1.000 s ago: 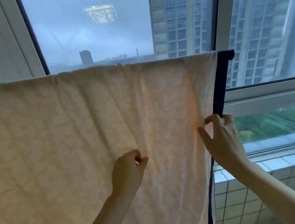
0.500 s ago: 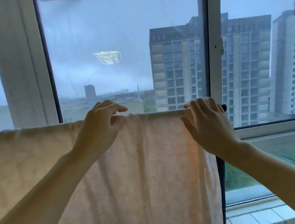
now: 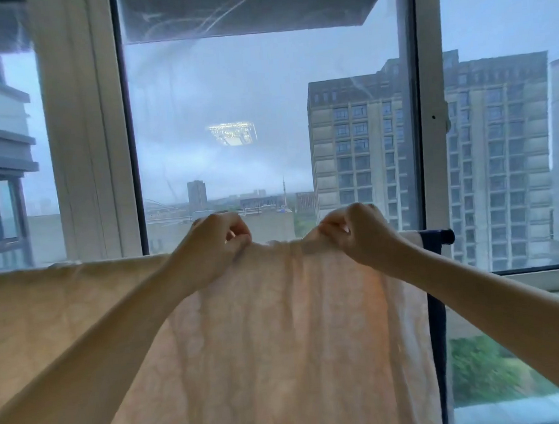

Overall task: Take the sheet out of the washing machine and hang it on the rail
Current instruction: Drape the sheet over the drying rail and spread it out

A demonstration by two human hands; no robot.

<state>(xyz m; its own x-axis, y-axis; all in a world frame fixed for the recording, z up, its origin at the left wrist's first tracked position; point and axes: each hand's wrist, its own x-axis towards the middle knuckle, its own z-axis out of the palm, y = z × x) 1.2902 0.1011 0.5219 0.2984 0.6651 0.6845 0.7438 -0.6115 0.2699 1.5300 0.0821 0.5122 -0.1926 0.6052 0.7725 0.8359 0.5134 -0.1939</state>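
Observation:
A pale peach sheet (image 3: 282,340) with a faint leaf pattern hangs over a dark rail (image 3: 439,235), covering it from the left edge of view almost to its right end. My left hand (image 3: 212,248) grips the sheet's top fold on the rail with curled fingers. Just to its right, my right hand (image 3: 358,235) pinches the bunched top fold in the same way. A short gathered stretch of cloth lies between the two hands. The washing machine is out of view.
The rail's dark upright post (image 3: 438,333) runs down behind the sheet's right edge. Right behind the rail stand large windows with white frames (image 3: 86,144), tower blocks beyond the glass. A window sill (image 3: 547,278) runs at the right.
Both hands rose from the sheet's lower part to the rail's top. They lay with fingers over the fold, and now they curl and grip it, closer together.

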